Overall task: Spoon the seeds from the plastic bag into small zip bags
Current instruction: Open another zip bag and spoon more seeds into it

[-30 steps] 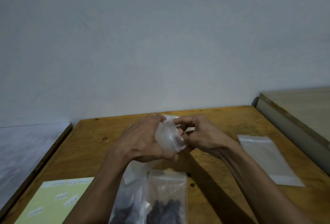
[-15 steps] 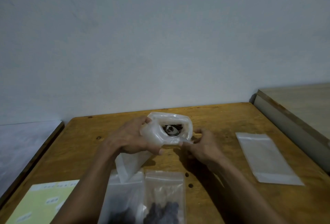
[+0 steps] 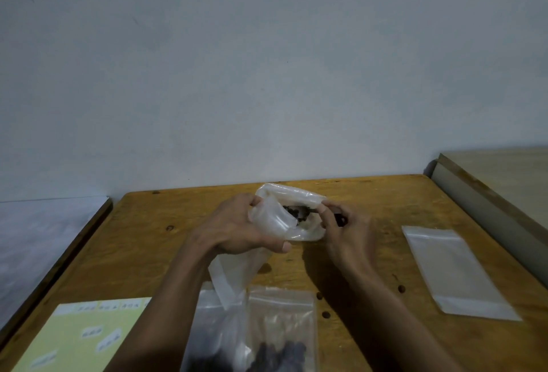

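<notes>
Head view: nearest the person, at the near edge of the wooden table, lie two filled zip bags, dark seeds showing at the bottom of each. Left of those bags sits a pale green label sheet; well to their right lies an empty flat bag.

Just beyond the filled bags, held above the table, is the plastic bag. The left hand grips it, fingers and thumb curled round its folded-over top. Half a second ago its mouth gaped squarely toward the camera; now it is tipped to the right and pulled wider, with dark seeds showing inside. The right hand, which then lay low beside the bag, has risen to the rim, and its fingers are pinched on a dark spoon that reaches into the opening.

Past the hands stands the grey wall.
</notes>
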Action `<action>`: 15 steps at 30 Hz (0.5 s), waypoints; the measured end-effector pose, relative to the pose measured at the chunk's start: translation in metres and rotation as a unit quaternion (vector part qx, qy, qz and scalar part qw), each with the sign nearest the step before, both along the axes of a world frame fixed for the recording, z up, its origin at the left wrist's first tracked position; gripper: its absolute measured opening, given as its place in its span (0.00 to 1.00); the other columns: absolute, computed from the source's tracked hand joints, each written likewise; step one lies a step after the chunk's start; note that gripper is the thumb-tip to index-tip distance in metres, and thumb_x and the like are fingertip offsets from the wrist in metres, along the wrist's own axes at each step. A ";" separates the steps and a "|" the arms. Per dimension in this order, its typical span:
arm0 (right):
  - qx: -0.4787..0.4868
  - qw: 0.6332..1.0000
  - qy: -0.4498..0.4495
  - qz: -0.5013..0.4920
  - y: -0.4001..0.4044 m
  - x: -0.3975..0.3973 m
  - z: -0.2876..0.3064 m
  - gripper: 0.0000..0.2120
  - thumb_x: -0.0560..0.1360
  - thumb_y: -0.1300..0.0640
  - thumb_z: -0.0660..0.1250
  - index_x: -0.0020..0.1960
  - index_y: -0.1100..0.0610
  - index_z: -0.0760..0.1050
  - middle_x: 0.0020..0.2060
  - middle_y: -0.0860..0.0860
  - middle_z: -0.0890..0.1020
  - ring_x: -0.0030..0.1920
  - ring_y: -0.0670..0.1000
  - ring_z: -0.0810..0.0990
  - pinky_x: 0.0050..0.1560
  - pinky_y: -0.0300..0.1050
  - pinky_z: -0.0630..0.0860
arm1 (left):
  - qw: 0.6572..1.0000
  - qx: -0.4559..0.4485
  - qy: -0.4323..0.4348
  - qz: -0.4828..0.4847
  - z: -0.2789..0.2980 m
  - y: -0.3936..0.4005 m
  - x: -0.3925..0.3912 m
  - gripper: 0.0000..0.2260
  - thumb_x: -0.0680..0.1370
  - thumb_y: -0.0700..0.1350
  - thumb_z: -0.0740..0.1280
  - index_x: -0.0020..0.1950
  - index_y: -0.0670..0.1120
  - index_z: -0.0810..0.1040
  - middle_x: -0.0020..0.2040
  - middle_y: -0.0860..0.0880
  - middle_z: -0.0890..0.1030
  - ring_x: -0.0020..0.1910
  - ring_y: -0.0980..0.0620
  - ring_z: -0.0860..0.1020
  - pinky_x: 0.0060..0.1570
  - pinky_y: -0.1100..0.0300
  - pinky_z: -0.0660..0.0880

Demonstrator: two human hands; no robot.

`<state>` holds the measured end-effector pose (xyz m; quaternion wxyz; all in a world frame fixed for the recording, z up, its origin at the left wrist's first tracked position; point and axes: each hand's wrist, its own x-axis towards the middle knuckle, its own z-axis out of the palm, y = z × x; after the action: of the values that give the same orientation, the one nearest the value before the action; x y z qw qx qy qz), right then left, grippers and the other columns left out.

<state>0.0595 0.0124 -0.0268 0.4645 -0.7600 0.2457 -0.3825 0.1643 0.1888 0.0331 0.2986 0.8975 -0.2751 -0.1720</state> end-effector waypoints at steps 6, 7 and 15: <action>-0.390 0.920 0.014 0.034 -0.006 -0.015 -0.028 0.11 0.80 0.59 0.65 0.59 0.60 0.81 0.47 0.55 0.82 0.41 0.52 0.80 0.35 0.41 0.77 | 1.000 0.014 -0.016 0.003 -0.003 0.000 -0.003 0.48 0.57 0.63 0.82 0.72 0.51 0.67 0.61 0.52 0.75 0.57 0.50 0.76 0.56 0.49 0.79; -0.417 0.908 0.033 0.030 -0.007 -0.016 -0.032 0.12 0.79 0.59 0.65 0.60 0.60 0.81 0.48 0.57 0.82 0.42 0.54 0.81 0.33 0.44 0.78 | 1.000 0.013 -0.019 0.003 -0.003 0.000 -0.004 0.48 0.57 0.63 0.82 0.72 0.51 0.68 0.61 0.52 0.75 0.57 0.50 0.76 0.56 0.49 0.79; -0.229 0.972 0.042 0.015 0.010 -0.009 -0.031 0.10 0.79 0.60 0.67 0.60 0.57 0.82 0.47 0.52 0.83 0.45 0.48 0.80 0.44 0.33 0.72 | 1.000 0.014 -0.025 0.004 -0.007 -0.001 -0.005 0.49 0.56 0.64 0.82 0.72 0.51 0.68 0.63 0.51 0.75 0.57 0.50 0.76 0.52 0.53 0.79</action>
<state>0.0509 0.0229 -0.0580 0.2735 -0.8653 0.1594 -0.3888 0.1595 0.1876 0.0259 0.2796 0.9067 -0.2768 -0.1521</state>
